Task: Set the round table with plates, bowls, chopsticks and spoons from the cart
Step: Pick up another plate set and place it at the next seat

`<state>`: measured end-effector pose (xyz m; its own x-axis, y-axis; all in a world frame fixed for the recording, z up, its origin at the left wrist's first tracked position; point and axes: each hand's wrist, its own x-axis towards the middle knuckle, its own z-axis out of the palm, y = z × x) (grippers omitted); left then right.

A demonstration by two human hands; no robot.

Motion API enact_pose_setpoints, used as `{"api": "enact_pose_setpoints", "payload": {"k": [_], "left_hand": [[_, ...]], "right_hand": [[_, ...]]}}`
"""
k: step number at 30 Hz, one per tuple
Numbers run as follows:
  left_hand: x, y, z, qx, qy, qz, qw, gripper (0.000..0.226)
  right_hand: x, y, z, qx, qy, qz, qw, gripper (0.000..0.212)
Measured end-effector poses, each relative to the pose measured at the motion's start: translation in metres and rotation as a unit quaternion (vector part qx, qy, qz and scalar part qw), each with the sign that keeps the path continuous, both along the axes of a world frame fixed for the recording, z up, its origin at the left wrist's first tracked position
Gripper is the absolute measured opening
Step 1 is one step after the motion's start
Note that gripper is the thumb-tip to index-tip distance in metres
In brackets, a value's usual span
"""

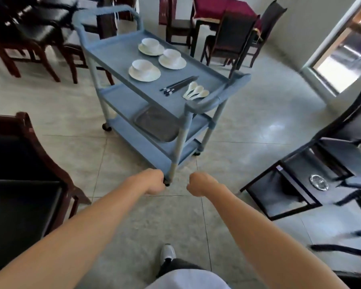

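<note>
A blue three-shelf cart [121, 57] stands on the tiled floor ahead of me. Its top shelf carries three white plates, each with a white bowl on it: the nearest set [144, 70], one to its right [172, 58], one behind [151, 46]. Dark chopsticks [178, 85] and white spoons [195, 93] lie near the cart's front end. My left hand [153, 181] and my right hand [198, 183] are stretched out low in front of the cart, both curled into fists and holding nothing. The round table is not in view.
A metal tray [156, 126] lies on the cart's middle shelf. Dark wooden chairs [23, 155] stand at the left and back left. A dark glass side table [296, 184] with an ashtray [318, 182] is at the right. A table with a red cloth [215, 7] stands at the back.
</note>
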<state>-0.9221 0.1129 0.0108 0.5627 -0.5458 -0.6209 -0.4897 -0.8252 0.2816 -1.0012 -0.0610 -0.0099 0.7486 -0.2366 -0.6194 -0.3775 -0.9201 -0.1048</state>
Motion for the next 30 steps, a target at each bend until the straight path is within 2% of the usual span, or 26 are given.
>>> {"api": "enact_pose_setpoints", "payload": {"k": [5, 8, 14, 17, 21, 24, 28, 30], "left_hand": [[0.056, 0.008, 0.006, 0.011, -0.016, 0.065, 0.998, 0.025], [0.092, 0.016, 0.004, -0.014, -0.041, 0.117, 0.992, 0.02], [0.184, 0.034, -0.012, -0.004, -0.049, 0.15, 0.987, 0.016], [0.254, 0.035, -0.02, -0.013, -0.067, 0.143, 0.987, 0.017], [0.362, 0.018, -0.035, -0.043, -0.066, 0.117, 0.99, 0.016], [0.432, -0.004, -0.034, -0.054, -0.045, 0.063, 0.996, 0.015], [0.53, -0.055, -0.021, -0.095, -0.064, 0.034, 0.993, 0.012], [0.567, -0.086, -0.014, -0.149, -0.09, 0.054, 0.983, 0.022]], "right_hand": [[0.08, -0.001, 0.006, 0.011, -0.032, 0.048, 0.998, 0.016], [0.129, 0.005, 0.003, 0.028, -0.042, 0.073, 0.996, 0.015], [0.228, 0.018, -0.008, 0.049, -0.021, 0.107, 0.993, 0.013], [0.294, 0.017, -0.012, 0.061, -0.037, 0.094, 0.993, 0.022], [0.384, 0.011, -0.013, 0.061, -0.054, 0.041, 0.996, 0.018], [0.43, -0.003, -0.006, 0.06, -0.055, -0.015, 0.997, 0.013], [0.478, -0.041, -0.004, 0.056, -0.081, -0.166, 0.981, 0.015], [0.485, -0.064, -0.004, 0.035, -0.092, -0.236, 0.967, 0.012]]}}
